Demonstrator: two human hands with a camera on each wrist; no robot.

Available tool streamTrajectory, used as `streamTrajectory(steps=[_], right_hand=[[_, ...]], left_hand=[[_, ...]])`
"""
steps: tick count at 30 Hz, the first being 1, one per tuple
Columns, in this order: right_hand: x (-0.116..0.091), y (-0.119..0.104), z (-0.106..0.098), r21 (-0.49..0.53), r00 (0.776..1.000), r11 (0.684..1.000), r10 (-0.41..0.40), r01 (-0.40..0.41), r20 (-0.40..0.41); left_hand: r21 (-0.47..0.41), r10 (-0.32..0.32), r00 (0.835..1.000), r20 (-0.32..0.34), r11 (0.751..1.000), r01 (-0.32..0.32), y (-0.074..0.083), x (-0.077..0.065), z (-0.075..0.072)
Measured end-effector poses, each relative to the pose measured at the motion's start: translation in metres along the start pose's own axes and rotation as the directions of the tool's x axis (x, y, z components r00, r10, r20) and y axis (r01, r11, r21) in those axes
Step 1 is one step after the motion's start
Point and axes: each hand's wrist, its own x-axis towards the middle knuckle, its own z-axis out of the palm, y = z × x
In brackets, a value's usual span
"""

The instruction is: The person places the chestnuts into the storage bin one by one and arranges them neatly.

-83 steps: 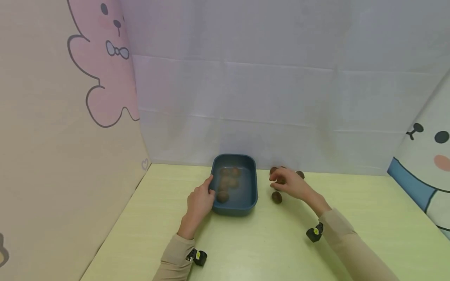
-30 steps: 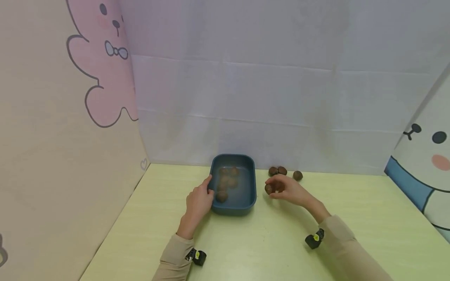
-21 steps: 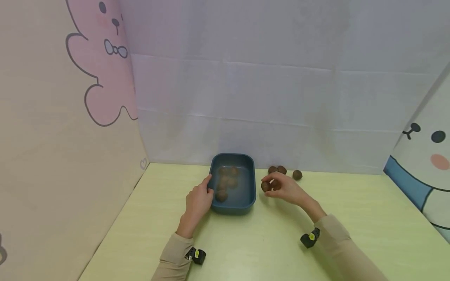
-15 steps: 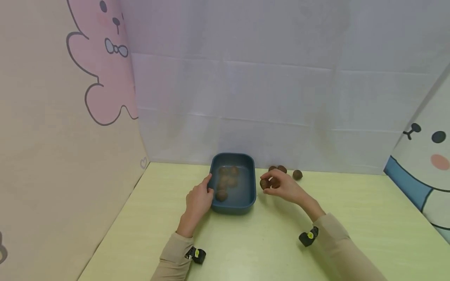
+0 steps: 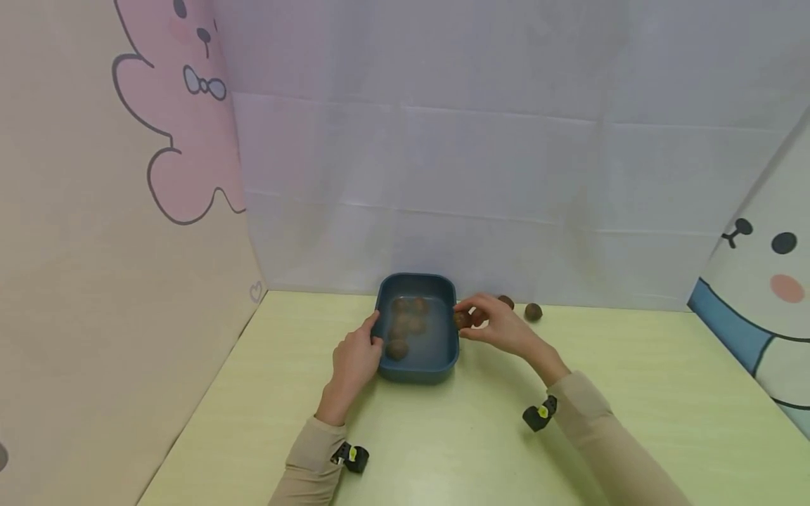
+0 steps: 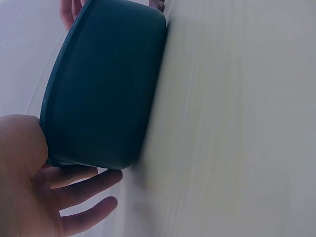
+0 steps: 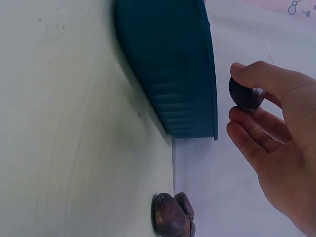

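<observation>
In the head view a dark blue plastic basin stands near the back wall, with several brown chestnuts lying mostly toward its left side. My left hand grips the basin's left wall, thumb at the rim; the left wrist view shows the other fingers along the outside. At the basin's right rim, my right hand pinches a chestnut between thumb and fingertips. A second brown chestnut shows deeper among those fingers, partly hidden. It cannot be made out in the right wrist view.
More loose chestnuts lie on the table by the back wall, one farther right and another partly behind my right hand. The right wrist view shows a small cluster. A white sheet rises behind the pale table.
My right hand has gathered chestnuts from the table and moved left, up to the basin's right rim. The left hand has kept its place on the basin.
</observation>
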Motion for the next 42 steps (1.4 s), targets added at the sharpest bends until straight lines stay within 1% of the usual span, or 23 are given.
streamTrajectory(steps=[7,13,21,27,29,36,42], right_hand=[[0.014,-0.01,0.006,-0.029,0.999,1.0,-0.006,0.008,0.05],[0.025,-0.018,0.012,-0.148,0.997,0.988,-0.025,0.036,0.075],[0.04,-0.022,0.024,-0.233,0.991,0.97,-0.034,0.063,0.129],[0.051,-0.023,0.034,-0.308,0.978,0.947,-0.027,0.092,0.209],[0.054,-0.023,0.037,-0.319,0.972,0.943,-0.017,0.094,0.234],[0.062,-0.018,0.045,-0.344,0.955,0.93,-0.026,0.131,0.294],[0.07,-0.017,0.051,-0.384,0.939,0.912,-0.001,0.142,0.345]], left_hand=[[-0.005,0.014,1.0,-0.004,1.0,-0.014,-0.001,-0.001,-0.001],[-0.003,0.009,1.0,0.008,1.0,-0.009,0.001,-0.001,-0.002],[-0.008,0.008,1.0,0.004,1.0,-0.008,-0.001,-0.001,0.0],[-0.005,0.006,1.0,0.0,1.0,-0.006,-0.002,-0.001,0.001],[-0.01,0.006,1.0,-0.002,1.0,-0.006,-0.002,-0.002,0.001],[-0.026,0.012,1.0,-0.004,1.0,-0.012,0.001,-0.002,-0.001],[-0.017,0.012,1.0,0.003,1.0,-0.012,0.001,-0.002,-0.001]])
